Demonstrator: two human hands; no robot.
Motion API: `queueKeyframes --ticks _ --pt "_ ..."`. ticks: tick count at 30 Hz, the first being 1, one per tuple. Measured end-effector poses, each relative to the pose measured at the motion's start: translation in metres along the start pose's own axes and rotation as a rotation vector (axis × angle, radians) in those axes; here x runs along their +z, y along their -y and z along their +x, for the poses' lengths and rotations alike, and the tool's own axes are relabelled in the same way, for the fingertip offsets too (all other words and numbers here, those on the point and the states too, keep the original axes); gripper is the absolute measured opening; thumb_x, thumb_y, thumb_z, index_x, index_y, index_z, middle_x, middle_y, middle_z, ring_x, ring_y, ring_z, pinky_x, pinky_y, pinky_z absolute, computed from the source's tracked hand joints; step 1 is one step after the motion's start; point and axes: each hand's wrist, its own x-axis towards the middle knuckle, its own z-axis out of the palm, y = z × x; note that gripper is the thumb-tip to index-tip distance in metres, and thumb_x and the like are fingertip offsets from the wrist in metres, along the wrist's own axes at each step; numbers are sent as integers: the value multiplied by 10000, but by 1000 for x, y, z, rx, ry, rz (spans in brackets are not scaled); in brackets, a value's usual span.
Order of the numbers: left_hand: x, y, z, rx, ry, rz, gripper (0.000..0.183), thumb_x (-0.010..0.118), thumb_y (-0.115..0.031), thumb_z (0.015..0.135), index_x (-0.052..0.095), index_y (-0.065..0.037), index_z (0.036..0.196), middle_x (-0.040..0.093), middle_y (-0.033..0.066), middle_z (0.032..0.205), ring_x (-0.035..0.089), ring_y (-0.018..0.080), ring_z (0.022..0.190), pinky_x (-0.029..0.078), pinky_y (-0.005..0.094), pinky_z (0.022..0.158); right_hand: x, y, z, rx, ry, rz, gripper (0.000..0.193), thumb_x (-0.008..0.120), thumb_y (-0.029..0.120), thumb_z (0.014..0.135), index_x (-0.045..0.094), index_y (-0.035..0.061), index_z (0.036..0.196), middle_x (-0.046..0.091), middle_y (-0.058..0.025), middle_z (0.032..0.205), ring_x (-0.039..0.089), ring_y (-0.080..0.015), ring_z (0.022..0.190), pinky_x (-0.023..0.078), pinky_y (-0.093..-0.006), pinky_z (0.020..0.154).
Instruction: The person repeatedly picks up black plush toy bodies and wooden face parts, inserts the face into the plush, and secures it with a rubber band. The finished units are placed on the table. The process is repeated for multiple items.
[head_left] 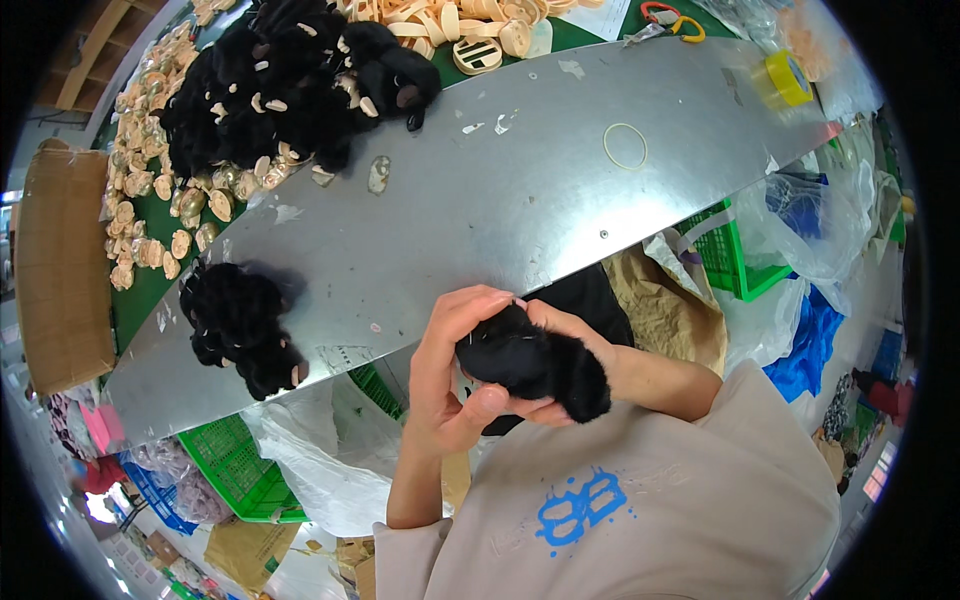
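Observation:
Just past the table's near edge, in front of my body, I hold a small black plush piece (510,355) with a smooth side and a furry end. My left hand (443,365) curls round its left side, thumb and fingertips against the cloth. My right hand (590,345) grips it from the far right, and part of that hand is hidden behind the fur. To the left, a small pile of black plush pieces (237,318) lies on the metal tabletop (450,210). A larger heap of black plush pieces (270,90) with beige parts among them sits at the far left.
Beige plastic parts (140,180) spread across the green surface at the left, more lie at the back. Scissors (672,20), a yellow tape roll (788,78) and a rubber band (625,146) lie toward the right. Green crates (235,465) and plastic bags stand below the table.

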Motion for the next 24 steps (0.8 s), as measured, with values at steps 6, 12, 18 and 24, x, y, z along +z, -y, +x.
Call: queueKeyframes --ticks 6,12,18,24 --pt "13 3 -8 -22 -112 98 253 492 -186 921 549 15 1064 576 192 1093 542 227 928 442 340 852 3 -8 4 -77 -167 -48 643 332 652 912 509 57 743 485 -101 628 442 -196 455 344 -301 401" --pt "7 11 -10 -61 -87 -52 250 493 -171 897 525 -4 1080 537 191 1122 518 200 936 434 326 845 17 1 3 -67 -271 -165 537 334 522 902 491 53 692 469 -102 607 442 -213 471 362 -311 423" --pt "-2 20 -19 -22 19 31 516 725 -181 759 480 -14 1180 505 198 1184 521 229 1015 433 340 892 1 0 -5 84 -29 128 466 367 453 893 555 27 857 515 -106 672 491 -220 514 429 -310 478" --pt "0 15 -14 35 27 -13 458 711 -180 777 479 -19 1136 543 183 1115 529 208 952 444 316 863 0 -4 -4 61 -57 29 467 378 447 905 565 20 881 541 -118 693 515 -222 538 439 -309 496"
